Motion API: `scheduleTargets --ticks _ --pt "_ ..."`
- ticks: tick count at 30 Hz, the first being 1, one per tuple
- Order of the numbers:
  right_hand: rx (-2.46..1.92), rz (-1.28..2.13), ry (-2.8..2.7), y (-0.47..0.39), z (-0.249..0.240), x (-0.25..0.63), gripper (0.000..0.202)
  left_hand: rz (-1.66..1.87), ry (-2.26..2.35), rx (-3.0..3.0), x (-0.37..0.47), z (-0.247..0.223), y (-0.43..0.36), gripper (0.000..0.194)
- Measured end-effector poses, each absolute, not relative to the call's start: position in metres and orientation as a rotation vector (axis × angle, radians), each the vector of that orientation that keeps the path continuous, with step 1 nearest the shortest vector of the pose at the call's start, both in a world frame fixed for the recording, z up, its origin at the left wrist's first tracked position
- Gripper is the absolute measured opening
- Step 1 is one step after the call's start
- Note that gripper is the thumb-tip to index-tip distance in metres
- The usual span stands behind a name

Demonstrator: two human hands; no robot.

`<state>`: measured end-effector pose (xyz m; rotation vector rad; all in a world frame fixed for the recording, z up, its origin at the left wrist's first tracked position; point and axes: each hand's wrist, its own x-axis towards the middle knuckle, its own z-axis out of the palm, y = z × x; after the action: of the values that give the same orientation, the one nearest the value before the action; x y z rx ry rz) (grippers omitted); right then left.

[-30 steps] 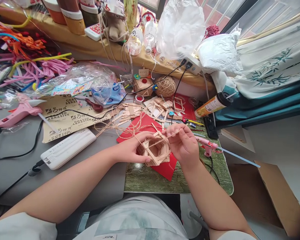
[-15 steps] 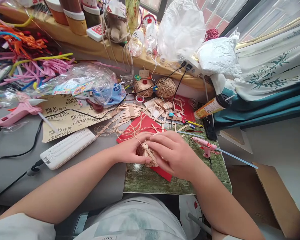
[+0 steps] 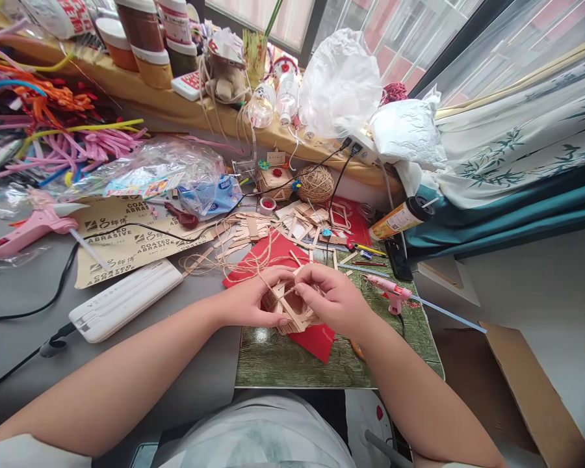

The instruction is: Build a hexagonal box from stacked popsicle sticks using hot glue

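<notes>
Between my hands is a small box built from stacked wooden craft sticks (image 3: 296, 320), with an opening in its top. My left hand (image 3: 253, 298) is wrapped round its left side, thumb along the near edge and fingers at the back. My right hand (image 3: 334, 296) is closed in a pinch over the top opening, thumb against forefinger, on what looks like the end of a thin strand of twine. Loose loops of twine (image 3: 244, 259) trail left from the box. Beneath it lies red paper (image 3: 316, 343) on the green wood-patterned board (image 3: 283, 367).
A pink glue gun (image 3: 394, 290) with a long glue stick rests at the right; another glue gun (image 3: 26, 227) lies far left. A white power bank (image 3: 127, 299) is left of my forearm. Behind are loose craft sticks (image 3: 253, 227), a twine ball (image 3: 316, 184) and a cup (image 3: 400, 218).
My right hand has drawn back and lifted from covering the box into a pinch above it, exposing the top opening. The camera view has shifted slightly.
</notes>
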<state>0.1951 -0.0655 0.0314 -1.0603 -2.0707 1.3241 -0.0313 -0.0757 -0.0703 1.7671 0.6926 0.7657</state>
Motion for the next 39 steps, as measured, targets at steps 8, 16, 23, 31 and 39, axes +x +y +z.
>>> scheduleTargets --ticks 8,16,23,31,39 --pt "-0.939 1.688 -1.426 -0.067 0.017 0.179 0.027 0.767 0.704 1.726 -0.031 -0.070 -0.077 0.083" --pt "-0.798 1.569 -1.384 -0.082 0.019 0.175 0.018 0.778 0.698 1.720 -0.031 -0.071 -0.076 0.079" --pt "-0.906 1.170 -1.968 -0.080 0.028 0.185 0.014 0.758 0.675 1.763 -0.031 -0.069 -0.077 0.083" --pt "-0.934 0.774 -2.263 -0.089 0.023 0.213 0.015 0.725 0.721 1.891 -0.038 -0.066 -0.079 0.099" --pt "-1.081 0.657 -2.513 -0.110 0.001 0.194 0.032 0.435 0.949 2.173 -0.052 -0.060 -0.074 0.123"
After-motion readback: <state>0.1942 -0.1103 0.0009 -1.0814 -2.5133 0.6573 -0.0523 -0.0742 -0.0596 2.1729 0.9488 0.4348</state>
